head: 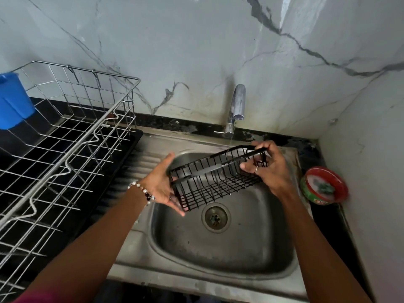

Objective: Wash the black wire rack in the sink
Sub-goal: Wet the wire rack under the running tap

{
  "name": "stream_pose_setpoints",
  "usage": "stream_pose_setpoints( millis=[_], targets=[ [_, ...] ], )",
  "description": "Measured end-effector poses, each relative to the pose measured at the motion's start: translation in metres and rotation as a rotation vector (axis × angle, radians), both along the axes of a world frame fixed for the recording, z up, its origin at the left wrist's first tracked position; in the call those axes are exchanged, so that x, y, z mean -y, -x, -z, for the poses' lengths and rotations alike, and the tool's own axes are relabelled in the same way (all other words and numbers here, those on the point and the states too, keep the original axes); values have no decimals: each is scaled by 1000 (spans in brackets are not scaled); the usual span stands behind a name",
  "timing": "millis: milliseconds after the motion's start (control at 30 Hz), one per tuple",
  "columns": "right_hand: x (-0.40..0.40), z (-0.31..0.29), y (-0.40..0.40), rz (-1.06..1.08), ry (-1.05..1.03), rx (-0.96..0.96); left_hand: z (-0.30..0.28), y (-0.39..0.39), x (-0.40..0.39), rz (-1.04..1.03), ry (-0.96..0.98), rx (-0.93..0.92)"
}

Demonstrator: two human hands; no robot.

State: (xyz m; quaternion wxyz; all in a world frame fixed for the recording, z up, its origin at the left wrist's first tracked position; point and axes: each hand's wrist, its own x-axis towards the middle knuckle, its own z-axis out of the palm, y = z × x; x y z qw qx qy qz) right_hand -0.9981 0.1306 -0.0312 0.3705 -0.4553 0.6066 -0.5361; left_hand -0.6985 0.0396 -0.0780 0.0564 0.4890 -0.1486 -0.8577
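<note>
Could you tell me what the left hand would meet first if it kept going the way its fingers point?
Probably the black wire rack: the left hand already lies against its near end, though depth is unclear.

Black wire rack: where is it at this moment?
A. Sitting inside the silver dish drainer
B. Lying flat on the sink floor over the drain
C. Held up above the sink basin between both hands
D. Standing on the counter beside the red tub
C. The black wire rack is off the basin floor, with the left hand at one end and the right hand gripping the other, over the sink and its uncovered drain.
</note>
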Motion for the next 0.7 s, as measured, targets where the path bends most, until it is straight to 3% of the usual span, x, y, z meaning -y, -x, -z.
stream_pose_setpoints(
  millis=[100,167,233,300,400,533,700],
  targets=[
    [-6,-10,7,-110,-40,-111,2,12,-8,-45,107,78],
    [-7,-20,17,-211,-192,-201,6,18,-11,-141,186,140],
    [-6,-39,22,-334,-447,-481,10,21,-11,-196,267,192],
    [-2,-57,19,-261,-496,-601,17,22,-12,-226,327,254],
    [13,-68,-4,-25,-329,-283,26,29,-13,-217,377,251],
    [41,-57,-30,-29,-475,338,28,50,-13,-135,376,126],
    [61,-70,-39,-64,-503,415,32,81,-3,-37,344,37]
  ],
)
